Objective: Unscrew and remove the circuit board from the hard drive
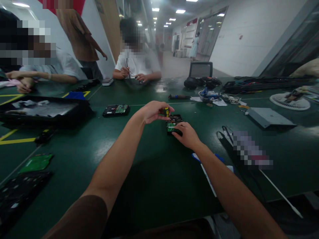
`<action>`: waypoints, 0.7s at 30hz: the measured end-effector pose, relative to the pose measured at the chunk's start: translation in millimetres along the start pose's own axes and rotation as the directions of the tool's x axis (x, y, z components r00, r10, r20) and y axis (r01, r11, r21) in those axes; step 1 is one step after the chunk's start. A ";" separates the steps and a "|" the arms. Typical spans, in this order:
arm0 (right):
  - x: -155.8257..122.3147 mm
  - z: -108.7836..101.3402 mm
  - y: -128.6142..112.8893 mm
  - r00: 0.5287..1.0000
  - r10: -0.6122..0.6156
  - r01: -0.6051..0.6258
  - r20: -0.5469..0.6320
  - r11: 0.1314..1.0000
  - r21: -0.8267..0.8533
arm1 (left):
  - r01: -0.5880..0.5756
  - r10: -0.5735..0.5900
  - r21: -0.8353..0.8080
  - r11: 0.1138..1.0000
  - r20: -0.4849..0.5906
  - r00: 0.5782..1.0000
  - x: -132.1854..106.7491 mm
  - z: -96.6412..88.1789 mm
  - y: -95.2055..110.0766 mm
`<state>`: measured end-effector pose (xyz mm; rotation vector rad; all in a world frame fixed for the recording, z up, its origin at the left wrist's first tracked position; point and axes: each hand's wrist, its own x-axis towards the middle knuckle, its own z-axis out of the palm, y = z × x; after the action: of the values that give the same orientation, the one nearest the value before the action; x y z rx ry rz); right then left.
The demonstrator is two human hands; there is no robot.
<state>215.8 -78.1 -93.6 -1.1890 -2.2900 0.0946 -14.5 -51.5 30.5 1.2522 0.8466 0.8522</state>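
A small hard drive with a green circuit board lies on the dark green table in front of me. My left hand is closed around a short yellow and black screwdriver, held upright over the drive's far part. The screwdriver's tip is too small to make out. At the near right corner of the drive, my right hand grips its edge, fingers bent over the side. A second hard drive, its circuit board facing up, lies to the left, apart from both hands.
A black tray stands at the left, with a loose green circuit board nearer me. On the right are a grey metal box and a white round grille. Across the table sits a person handling small parts.
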 end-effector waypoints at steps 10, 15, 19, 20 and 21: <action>-0.4 -0.6 -1.4 1.000 0.022 -0.022 0.002 1.000 0.016 | -0.102 0.145 0.220 0.970 -0.190 0.971 4.5 5.8 -3.2; -0.4 0.0 -1.0 1.000 0.023 -0.023 0.005 1.000 0.014 | -0.209 0.319 0.392 0.896 -0.240 0.917 8.1 10.6 -7.0; -0.6 0.9 -0.2 1.000 0.025 -0.025 0.008 1.000 0.001 | -0.255 0.431 0.556 0.791 -0.209 0.878 6.9 11.2 -6.3; -0.5 1.0 -0.1 1.000 0.023 -0.023 0.010 1.000 0.000 | -0.258 0.438 0.576 0.776 -0.198 0.877 6.2 11.0 -5.7; -0.5 1.1 0.0 1.000 0.020 -0.020 0.011 1.000 0.001 | -0.262 0.439 0.580 0.772 -0.187 0.879 5.4 11.1 -5.0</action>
<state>215.5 -78.3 -94.8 -1.2140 -2.2876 0.1096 -1.8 -52.0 26.5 1.8518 1.1804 1.1905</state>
